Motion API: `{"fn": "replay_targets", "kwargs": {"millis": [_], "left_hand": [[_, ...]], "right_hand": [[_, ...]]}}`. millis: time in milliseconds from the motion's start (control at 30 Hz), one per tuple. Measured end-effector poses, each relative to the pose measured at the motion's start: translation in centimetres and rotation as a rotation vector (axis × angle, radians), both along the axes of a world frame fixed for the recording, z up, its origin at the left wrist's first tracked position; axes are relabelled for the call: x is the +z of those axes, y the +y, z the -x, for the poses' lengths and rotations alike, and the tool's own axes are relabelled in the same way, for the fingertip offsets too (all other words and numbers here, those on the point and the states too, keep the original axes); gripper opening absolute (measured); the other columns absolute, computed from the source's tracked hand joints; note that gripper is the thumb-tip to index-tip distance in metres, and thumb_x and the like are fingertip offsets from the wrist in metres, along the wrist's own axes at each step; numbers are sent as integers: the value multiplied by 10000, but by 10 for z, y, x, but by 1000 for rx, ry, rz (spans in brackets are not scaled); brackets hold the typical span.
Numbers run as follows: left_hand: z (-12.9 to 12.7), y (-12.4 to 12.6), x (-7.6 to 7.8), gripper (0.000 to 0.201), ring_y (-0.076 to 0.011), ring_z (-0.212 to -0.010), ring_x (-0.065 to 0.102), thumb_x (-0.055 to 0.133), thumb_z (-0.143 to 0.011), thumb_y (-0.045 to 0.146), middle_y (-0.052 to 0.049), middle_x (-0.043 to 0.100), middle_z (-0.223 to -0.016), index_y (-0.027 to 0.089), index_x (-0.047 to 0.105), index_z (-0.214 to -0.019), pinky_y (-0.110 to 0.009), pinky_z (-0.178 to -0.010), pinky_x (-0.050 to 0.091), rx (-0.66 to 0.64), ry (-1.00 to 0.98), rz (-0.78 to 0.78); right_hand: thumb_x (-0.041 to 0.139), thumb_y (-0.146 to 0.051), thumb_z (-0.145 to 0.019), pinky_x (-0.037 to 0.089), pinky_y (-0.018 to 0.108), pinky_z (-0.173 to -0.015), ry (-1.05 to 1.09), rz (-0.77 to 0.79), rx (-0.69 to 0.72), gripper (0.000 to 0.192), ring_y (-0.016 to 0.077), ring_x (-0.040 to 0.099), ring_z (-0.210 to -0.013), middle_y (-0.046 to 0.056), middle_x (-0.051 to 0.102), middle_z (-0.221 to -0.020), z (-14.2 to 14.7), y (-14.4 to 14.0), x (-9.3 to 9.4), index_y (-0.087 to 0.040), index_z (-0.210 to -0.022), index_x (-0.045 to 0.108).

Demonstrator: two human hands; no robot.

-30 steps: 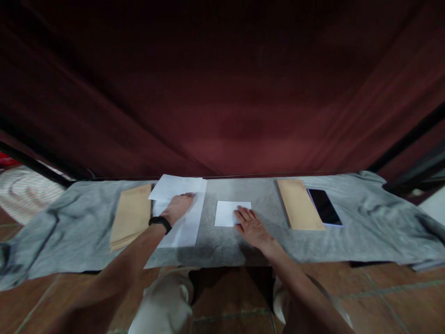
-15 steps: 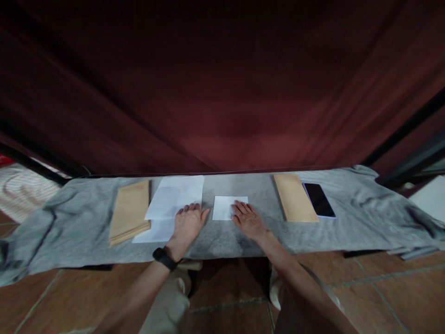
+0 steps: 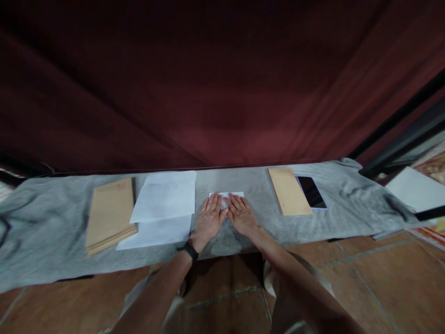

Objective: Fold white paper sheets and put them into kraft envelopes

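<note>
Head camera is showing your left hand [image 3: 209, 219] coming off the loose white sheets [image 3: 163, 204] toward the desk's left end and now lying flat beside your right hand [image 3: 241, 215], both open, palms down and touching at the thumbs on the small folded white paper [image 3: 226, 195] at the middle of the grey-covered desk [image 3: 41, 232]. With both hands pressing it, you are seemingly flattening that paper, while the tan envelope stack [image 3: 109, 214], the single tan envelope [image 3: 288, 190] and the phone [image 3: 311, 191] toward the right end are lying untouched.
</note>
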State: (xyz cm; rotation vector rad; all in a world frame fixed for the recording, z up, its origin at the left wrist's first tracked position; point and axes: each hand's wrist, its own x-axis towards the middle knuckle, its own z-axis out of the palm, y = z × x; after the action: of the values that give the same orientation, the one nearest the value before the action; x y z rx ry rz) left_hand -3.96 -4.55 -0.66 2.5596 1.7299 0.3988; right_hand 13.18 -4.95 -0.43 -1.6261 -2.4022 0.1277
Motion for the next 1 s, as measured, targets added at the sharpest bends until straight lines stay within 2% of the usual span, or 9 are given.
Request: {"fn": "replay_targets", "kwargs": {"millis": [133,433,633,767,900,1000], "left_hand": [[1,0,-2,653,-276,-1558,259,262,-1056,420,-197,348,-1639,22,354,-1566,-459,-1276,240,75,21,23],[8,-3,-4,653,-275,-1558,256,304,-1047,409,-188,329,-1647,36,319,-1583,-464,-1275,244,111,11,16],[8,-4,-2,625,-276,-1546,291,319,-1039,375,-174,355,-1639,60,344,-1578,-467,-1268,263,142,11,13],[2,-5,4,618,-277,-1559,254,286,-1045,349,-179,338,-1647,35,345,-1573,-466,-1277,244,108,2,-27],[-3,-4,5,591,-244,-1573,211,250,-1046,300,-120,330,-1662,92,327,-1593,-480,-1284,221,-1,2,-41],[-1,-3,0,589,-243,-1566,237,246,-1047,308,-131,348,-1651,88,349,-1584,-481,-1275,246,-1,22,8]], "right_hand": [[348,-352,-1086,228,478,-1254,-27,-1,-79,520,260,324,-1531,72,322,-1662,-12,4,-1,-202,-1582,389],[342,-371,-1084,236,488,-1240,-85,-12,-179,545,289,333,-1520,90,335,-1655,-44,6,-8,-167,-1589,374],[375,-355,-1071,243,482,-1243,-52,-22,-226,564,294,341,-1519,138,340,-1647,-53,7,4,-108,-1578,383],[338,-356,-1079,259,446,-1253,12,-58,-99,561,251,323,-1533,104,314,-1664,-36,5,11,-135,-1595,351],[343,-353,-1086,258,444,-1262,36,-60,62,520,229,342,-1525,61,338,-1659,-8,-3,2,-198,-1580,392],[364,-345,-1085,244,439,-1269,31,-68,76,503,226,344,-1524,57,342,-1658,-1,-7,-6,-208,-1566,418]]}}
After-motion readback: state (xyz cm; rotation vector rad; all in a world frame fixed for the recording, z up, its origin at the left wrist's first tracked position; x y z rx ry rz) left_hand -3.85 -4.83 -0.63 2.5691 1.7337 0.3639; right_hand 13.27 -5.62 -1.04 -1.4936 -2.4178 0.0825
